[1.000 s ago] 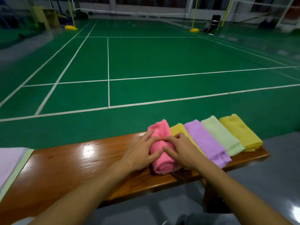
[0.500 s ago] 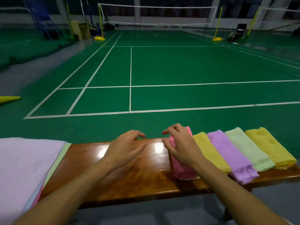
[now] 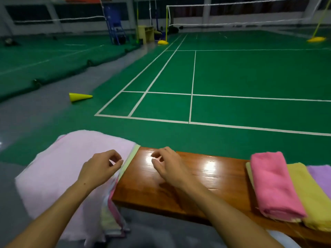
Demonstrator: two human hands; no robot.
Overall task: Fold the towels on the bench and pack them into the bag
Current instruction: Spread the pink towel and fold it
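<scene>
Towels, in two groups along the wooden bench point(image 3: 197, 178). Head view, the only one: at the left end, a stack of unfolded towels point(image 3: 71, 163), pale pink on top, with green, pink and cream edges showing beneath and drooping over the near side. At the right end, well apart from the stack, a row already folded: pink folded towel point(image 3: 274, 183), then yellow folded towel point(image 3: 311, 192), then a sliver of purple folded towel point(image 3: 322, 176) cut by the frame edge. Left hand point(image 3: 100, 169) above the stack's right edge, fingers curled toward the thumb but closed on nothing, no cloth visibly pinched. Right hand point(image 3: 168, 167) over bare wood just beside the stack, likewise loosely curled and empty. No bag in sight. Probably light, soft and limp cloth, liable to sag and drag its neighbours along; terry pile likely to cling layer to layer. Best taken at the top sheet's two corners along the right edge, pinching only the uppermost layer and peeling it clear. Folding seemingly partway done, packing not begun.
</scene>
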